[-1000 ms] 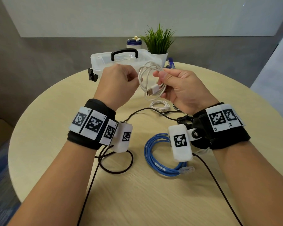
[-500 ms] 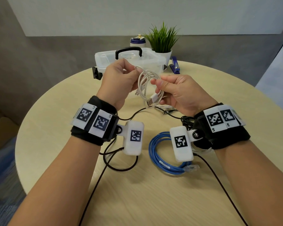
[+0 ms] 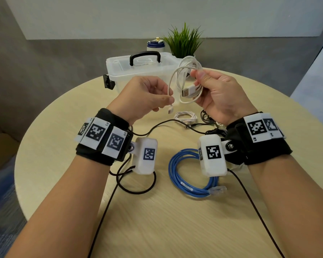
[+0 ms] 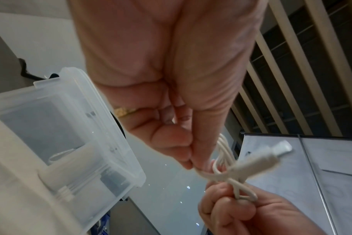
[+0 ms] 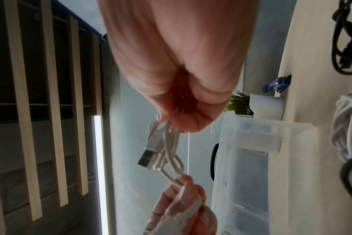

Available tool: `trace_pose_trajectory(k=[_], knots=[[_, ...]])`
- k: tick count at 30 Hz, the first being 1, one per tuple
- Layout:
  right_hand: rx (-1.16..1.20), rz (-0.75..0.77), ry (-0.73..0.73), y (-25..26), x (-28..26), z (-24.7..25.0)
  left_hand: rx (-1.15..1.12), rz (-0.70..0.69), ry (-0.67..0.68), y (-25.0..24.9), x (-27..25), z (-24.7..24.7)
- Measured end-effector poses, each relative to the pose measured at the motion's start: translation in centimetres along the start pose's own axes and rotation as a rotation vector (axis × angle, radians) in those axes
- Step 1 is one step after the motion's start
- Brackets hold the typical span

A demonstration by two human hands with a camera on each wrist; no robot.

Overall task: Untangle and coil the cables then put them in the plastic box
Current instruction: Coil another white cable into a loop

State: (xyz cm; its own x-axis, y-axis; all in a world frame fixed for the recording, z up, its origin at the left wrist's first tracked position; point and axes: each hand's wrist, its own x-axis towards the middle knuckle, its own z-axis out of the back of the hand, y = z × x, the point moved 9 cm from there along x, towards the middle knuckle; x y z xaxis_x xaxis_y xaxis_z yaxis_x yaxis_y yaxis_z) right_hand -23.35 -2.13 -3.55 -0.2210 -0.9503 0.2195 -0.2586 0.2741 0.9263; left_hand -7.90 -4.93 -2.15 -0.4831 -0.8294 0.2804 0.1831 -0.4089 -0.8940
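In the centre of the head view, both hands are raised above the round desk (image 3: pixel 63 164) and hold one white USB cable (image 3: pixel 186 81). The right hand (image 3: pixel 218 95) has its grip clamped on the coiled loops of this cable, thumb on top, and the USB-A plug (image 3: pixel 187 91) points toward the lower left of the frame. The left hand (image 3: pixel 144 97) pinches the free end of the same cable between thumb and finger, and a small connector (image 3: pixel 170 109) hangs just below the pinch.

The left wrist view shows the pinch from below: the left hand (image 4: pixel 171 79) has its fingers curled, with a ring on one of them, which the head view hides. The right wrist view shows the open metal mouth of the USB-A plug (image 5: pixel 147 157) and the loops leaving the right hand (image 5: pixel 175 63); the left hand's fingers (image 5: pixel 183 205) are at the bottom of that frame.

Only the head view shows the rest of the desk. The plastic box (image 3: pixel 138 71), clear with a black handle and its lid on, stands at the upper centre, behind the hands. A blue network cable (image 3: pixel 183 175) lies coiled at the lower centre, a second white cable (image 3: pixel 185 116) lies coiled below the hands, and a black cable (image 3: pixel 157 126) runs across the middle. A potted plant (image 3: pixel 184 43) stands behind the box.
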Motion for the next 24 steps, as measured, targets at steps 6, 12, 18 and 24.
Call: trace_pose_trajectory(k=[6, 12, 18, 24], knots=[[0.023, -0.013, -0.01, 0.3, -0.3, 0.1, 0.05, 0.043, 0.075, 0.7, 0.0, -0.7], [-0.172, -0.071, 0.119, -0.7, -0.7, -1.1, -0.335, 0.061, -0.252, 1.6, 0.6, 2.7], [-0.218, -0.09, 0.16, -1.4, -1.0, -1.6, -0.41, 0.0, -0.398, 1.4, 0.4, 2.8], [-0.134, -0.097, 0.147, -1.3, -1.1, -1.7, -0.261, -0.033, -0.399, 1.0, 0.3, 1.7]])
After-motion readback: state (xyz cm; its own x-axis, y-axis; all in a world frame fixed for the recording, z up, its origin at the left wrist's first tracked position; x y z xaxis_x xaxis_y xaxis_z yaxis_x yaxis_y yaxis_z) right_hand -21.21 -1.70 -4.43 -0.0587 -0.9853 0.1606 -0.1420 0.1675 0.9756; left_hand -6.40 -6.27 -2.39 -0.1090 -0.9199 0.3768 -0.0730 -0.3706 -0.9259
